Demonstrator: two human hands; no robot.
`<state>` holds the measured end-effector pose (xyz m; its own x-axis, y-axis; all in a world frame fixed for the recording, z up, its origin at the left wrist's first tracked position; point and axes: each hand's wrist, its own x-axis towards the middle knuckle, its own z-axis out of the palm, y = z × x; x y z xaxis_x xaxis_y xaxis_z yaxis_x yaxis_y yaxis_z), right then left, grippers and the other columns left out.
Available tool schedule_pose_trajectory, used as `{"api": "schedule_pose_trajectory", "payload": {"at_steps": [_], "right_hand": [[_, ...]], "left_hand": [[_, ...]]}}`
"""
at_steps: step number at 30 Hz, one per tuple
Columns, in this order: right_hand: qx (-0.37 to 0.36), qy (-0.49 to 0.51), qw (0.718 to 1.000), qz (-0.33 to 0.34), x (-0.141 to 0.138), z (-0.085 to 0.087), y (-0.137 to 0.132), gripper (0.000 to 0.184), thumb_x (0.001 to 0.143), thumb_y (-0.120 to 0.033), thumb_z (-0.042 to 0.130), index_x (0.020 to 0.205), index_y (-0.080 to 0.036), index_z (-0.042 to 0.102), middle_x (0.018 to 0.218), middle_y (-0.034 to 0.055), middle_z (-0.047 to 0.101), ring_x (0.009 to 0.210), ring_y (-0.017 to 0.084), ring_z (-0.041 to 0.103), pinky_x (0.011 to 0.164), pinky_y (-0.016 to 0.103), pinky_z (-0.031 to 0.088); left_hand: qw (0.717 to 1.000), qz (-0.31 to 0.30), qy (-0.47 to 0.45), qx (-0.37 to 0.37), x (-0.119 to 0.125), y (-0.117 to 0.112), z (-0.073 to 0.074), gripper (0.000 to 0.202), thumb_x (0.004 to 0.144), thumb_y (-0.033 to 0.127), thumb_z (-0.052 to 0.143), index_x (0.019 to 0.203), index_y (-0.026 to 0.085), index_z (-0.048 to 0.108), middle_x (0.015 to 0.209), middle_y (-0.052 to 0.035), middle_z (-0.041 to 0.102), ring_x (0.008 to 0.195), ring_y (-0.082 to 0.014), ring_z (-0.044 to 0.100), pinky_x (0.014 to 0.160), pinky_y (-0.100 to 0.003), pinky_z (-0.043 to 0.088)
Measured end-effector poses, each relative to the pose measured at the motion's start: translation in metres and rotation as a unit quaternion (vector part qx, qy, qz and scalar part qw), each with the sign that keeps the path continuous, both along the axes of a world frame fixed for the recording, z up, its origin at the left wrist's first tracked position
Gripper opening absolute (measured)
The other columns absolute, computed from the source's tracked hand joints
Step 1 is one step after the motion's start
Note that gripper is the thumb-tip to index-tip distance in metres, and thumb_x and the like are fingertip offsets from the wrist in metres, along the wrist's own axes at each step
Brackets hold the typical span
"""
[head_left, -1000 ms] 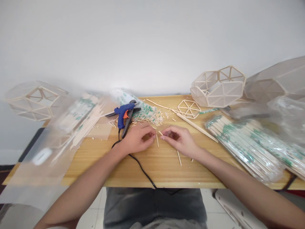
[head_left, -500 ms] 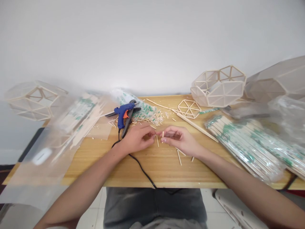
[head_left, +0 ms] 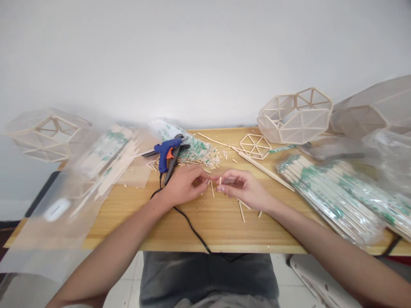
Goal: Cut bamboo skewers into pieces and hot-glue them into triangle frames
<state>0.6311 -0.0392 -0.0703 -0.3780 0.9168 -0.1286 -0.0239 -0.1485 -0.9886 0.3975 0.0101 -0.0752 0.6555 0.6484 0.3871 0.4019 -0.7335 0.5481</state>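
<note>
Above the middle of the wooden table, my right hand (head_left: 240, 187) pinches a short wooden stick (head_left: 220, 181) between thumb and fingers. My left hand (head_left: 187, 185) faces it with fingers curled and pressed together; what they hold, if anything, is hidden. The fingertips of both hands nearly meet. A loose cut stick (head_left: 212, 189) shows between the hands, and another short stick (head_left: 242, 212) lies below my right hand. Just beyond my left hand, a blue glue gun (head_left: 167, 154) with an orange trigger rests on its side near black-handled pliers or cutters, partly hidden.
A flat stick hexagon (head_left: 255, 146) lies behind my right hand, beside long sticks (head_left: 266, 171). Paper-covered stick frames (head_left: 295, 117) stand at the back right. Bagged sticks (head_left: 330, 196) lie right, small offcuts (head_left: 205, 160) behind. A black cable (head_left: 192, 229) crosses the front edge.
Both hands stay almost in place. My right fingertips have come very slightly closer to my left fingers, with the short stick still pinched.
</note>
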Motion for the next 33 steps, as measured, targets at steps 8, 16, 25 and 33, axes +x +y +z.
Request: {"api": "schedule_pose_trajectory", "payload": {"at_steps": [8,16,25,33], "right_hand": [[0.005,0.006,1.000,-0.003,0.0000,-0.0025,0.0005,0.034,0.081,-0.048,0.085,0.089,-0.020,0.067,0.096,0.0056,0.077,0.076,0.014,0.067,0.068,0.028,0.052],[-0.001,0.009,1.000,-0.006,0.0002,-0.0037,0.0007,0.034,0.079,-0.048,0.086,0.089,-0.020,0.068,0.099,0.0062,0.077,0.081,0.016,0.069,0.072,0.030,0.054],[-0.009,0.016,1.000,-0.002,0.0012,-0.0068,0.0015,0.035,0.078,-0.047,0.087,0.089,-0.020,0.069,0.106,0.0072,0.078,0.086,0.017,0.072,0.082,0.033,0.057],[-0.018,0.025,0.999,0.010,0.0027,-0.0080,0.0026,0.033,0.078,-0.044,0.088,0.090,-0.020,0.069,0.109,0.0072,0.078,0.094,0.018,0.073,0.088,0.034,0.056]], "left_hand": [[1.000,0.001,0.000,0.004,0.0006,-0.0002,0.0009,0.007,0.094,0.018,0.062,0.093,0.020,0.069,0.076,0.0009,0.063,0.069,-0.0120,0.058,0.064,-0.024,0.041],[1.000,0.002,0.006,0.006,0.0005,0.0000,0.0000,0.008,0.094,0.018,0.062,0.094,0.020,0.071,0.076,0.0004,0.064,0.069,-0.0123,0.058,0.065,-0.025,0.042],[1.000,0.003,0.008,0.006,0.0012,-0.0011,0.0014,0.007,0.093,0.017,0.062,0.091,0.020,0.068,0.077,0.0003,0.064,0.069,-0.0123,0.059,0.064,-0.025,0.042],[1.000,-0.005,0.024,-0.006,-0.0012,-0.0002,0.0012,0.004,0.090,0.017,0.064,0.088,0.019,0.066,0.080,-0.0008,0.065,0.073,-0.0136,0.059,0.067,-0.026,0.043]]}}
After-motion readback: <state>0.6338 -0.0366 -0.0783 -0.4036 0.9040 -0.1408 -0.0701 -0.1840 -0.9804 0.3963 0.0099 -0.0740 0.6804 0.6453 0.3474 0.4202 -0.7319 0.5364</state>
